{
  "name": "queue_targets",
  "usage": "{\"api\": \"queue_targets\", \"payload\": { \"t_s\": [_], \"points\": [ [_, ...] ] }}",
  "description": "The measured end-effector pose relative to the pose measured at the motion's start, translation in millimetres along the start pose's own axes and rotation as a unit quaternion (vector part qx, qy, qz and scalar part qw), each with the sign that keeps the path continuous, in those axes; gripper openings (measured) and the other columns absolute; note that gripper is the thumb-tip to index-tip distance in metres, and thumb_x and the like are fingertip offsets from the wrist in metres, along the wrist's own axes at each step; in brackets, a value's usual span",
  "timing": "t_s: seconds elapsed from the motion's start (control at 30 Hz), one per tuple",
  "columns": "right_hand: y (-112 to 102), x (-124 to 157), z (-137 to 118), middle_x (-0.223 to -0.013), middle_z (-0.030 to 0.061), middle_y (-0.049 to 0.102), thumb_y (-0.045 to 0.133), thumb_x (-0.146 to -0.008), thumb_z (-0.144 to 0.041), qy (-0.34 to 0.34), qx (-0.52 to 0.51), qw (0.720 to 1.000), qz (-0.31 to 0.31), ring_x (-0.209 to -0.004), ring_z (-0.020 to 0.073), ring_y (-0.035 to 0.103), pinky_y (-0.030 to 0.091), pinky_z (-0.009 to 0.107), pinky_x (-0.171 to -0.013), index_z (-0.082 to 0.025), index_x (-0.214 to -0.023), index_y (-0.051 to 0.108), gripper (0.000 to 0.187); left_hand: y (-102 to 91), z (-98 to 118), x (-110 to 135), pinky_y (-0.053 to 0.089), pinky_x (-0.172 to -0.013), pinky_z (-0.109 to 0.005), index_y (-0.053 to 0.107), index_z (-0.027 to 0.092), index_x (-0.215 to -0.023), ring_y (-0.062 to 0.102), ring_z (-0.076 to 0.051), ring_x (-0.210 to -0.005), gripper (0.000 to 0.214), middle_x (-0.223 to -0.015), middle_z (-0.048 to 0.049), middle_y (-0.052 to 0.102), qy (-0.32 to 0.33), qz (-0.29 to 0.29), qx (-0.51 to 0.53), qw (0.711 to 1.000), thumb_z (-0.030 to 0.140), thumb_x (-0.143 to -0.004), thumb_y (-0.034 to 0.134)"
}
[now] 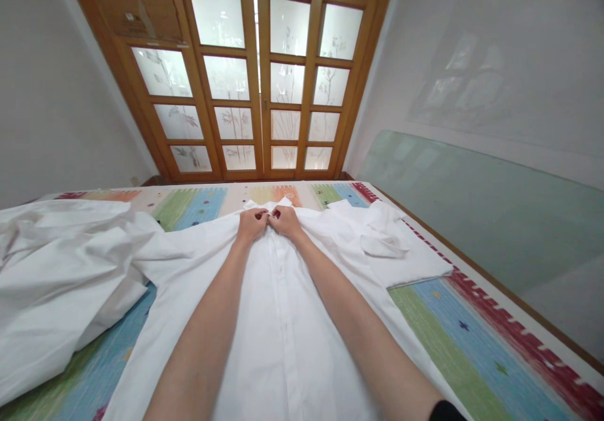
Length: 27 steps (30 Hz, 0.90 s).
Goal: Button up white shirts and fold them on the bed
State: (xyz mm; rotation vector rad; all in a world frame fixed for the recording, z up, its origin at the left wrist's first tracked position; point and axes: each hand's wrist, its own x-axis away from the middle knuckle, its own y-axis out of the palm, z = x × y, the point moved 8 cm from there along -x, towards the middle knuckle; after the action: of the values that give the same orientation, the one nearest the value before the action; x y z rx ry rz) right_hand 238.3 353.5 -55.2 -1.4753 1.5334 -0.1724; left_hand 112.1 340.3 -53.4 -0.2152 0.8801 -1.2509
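Note:
A white button-up shirt (pixel 264 320) lies spread front side up, its collar pointing away from me and its button strip running down the middle. Just below the collar, my left hand (pixel 253 223) pinches the shirt's front edge. My right hand (pixel 284 221) is right beside it, fingers closed on the same spot of the placket. Whether a button sits between the fingertips is too small to tell. Both forearms stretch over the shirt's front.
A heap of white cloth (pixel 70 270) lies at the left, against the shirt's sleeve. Folded white garments (pixel 384 238) rest at the right. Underneath is a colourful striped cover (pixel 453 320). A pale green panel (pixel 472 201) borders the right side; wooden glazed doors (pixel 264 112) stand behind.

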Motion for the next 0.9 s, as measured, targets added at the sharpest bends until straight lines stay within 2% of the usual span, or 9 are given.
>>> {"api": "queue_targets", "payload": {
  "t_s": [0.17, 0.33, 0.5, 0.7, 0.83, 0.9],
  "points": [
    [-0.7, -3.1, 8.0, -0.069, 0.0024, 0.069, 0.051, -0.078, -0.014, 0.025, -0.060, 0.998, 0.002, -0.068, 0.0139, 0.059, 0.041, 0.023, -0.067, -0.015, -0.067, 0.069, 0.022, -2.5, -1.6, -0.6, 0.053, -0.076, -0.027, 0.076, 0.016, -0.085, 0.068, -0.018, -0.073, 0.021, -0.084, -0.0048, 0.076, -0.025, 0.002, 0.046, 0.999, 0.029, -0.073, 0.065],
    [-0.9, -3.7, 11.7, -0.071, 0.0025, 0.070, 0.059, -0.076, -0.018, 0.030, -0.111, 0.993, 0.011, -0.066, 0.0133, 0.060, 0.043, 0.023, -0.066, -0.015, -0.074, 0.071, 0.012, -0.5, -5.1, -1.9, 0.053, -0.073, -0.028, 0.074, 0.015, -0.088, 0.067, -0.016, -0.070, 0.020, -0.083, -0.0056, 0.075, -0.021, -0.009, 0.077, 0.997, 0.025, -0.072, 0.065],
    [1.3, -2.7, 12.7, -0.070, 0.0023, 0.069, 0.061, -0.079, -0.022, 0.025, -0.142, 0.989, 0.007, -0.065, 0.0127, 0.059, 0.044, 0.023, -0.065, -0.014, -0.075, 0.070, 0.012, 2.2, -6.4, -3.4, 0.052, -0.070, -0.027, 0.069, 0.015, -0.086, 0.065, -0.015, -0.069, 0.019, -0.083, -0.0051, 0.073, -0.010, -0.006, 0.098, 0.995, 0.023, -0.071, 0.064],
    [5.2, -4.7, 18.8, -0.069, 0.0010, 0.067, 0.063, -0.077, -0.021, 0.046, -0.143, 0.989, 0.008, -0.064, 0.0120, 0.057, 0.041, 0.022, -0.064, -0.014, -0.073, 0.068, 0.010, 4.0, -5.1, -3.2, 0.048, -0.064, -0.025, 0.065, 0.016, -0.080, 0.059, -0.013, -0.062, 0.013, -0.070, -0.0005, 0.067, -0.003, -0.007, 0.084, 0.996, 0.021, -0.069, 0.061],
    [6.6, -6.3, 22.9, -0.063, -0.0003, 0.064, 0.060, -0.082, -0.027, 0.064, -0.122, 0.990, 0.012, -0.061, 0.0116, 0.054, 0.038, 0.022, -0.061, -0.015, -0.068, 0.065, 0.019, 5.3, -3.7, -1.7, 0.044, -0.059, -0.023, 0.062, 0.017, -0.078, 0.054, -0.012, -0.056, 0.010, -0.061, 0.0032, 0.060, 0.014, -0.009, 0.066, 0.998, 0.022, -0.070, 0.060],
    [6.4, -7.0, 22.7, -0.061, -0.0008, 0.062, 0.057, -0.084, -0.028, 0.063, -0.111, 0.992, 0.007, -0.059, 0.0114, 0.053, 0.037, 0.022, -0.060, -0.016, -0.066, 0.064, 0.023, 6.0, -2.6, -1.4, 0.044, -0.059, -0.023, 0.060, 0.018, -0.081, 0.053, -0.012, -0.056, 0.010, -0.063, 0.0034, 0.059, 0.025, -0.007, 0.064, 0.998, 0.021, -0.072, 0.059]
  ]
}}
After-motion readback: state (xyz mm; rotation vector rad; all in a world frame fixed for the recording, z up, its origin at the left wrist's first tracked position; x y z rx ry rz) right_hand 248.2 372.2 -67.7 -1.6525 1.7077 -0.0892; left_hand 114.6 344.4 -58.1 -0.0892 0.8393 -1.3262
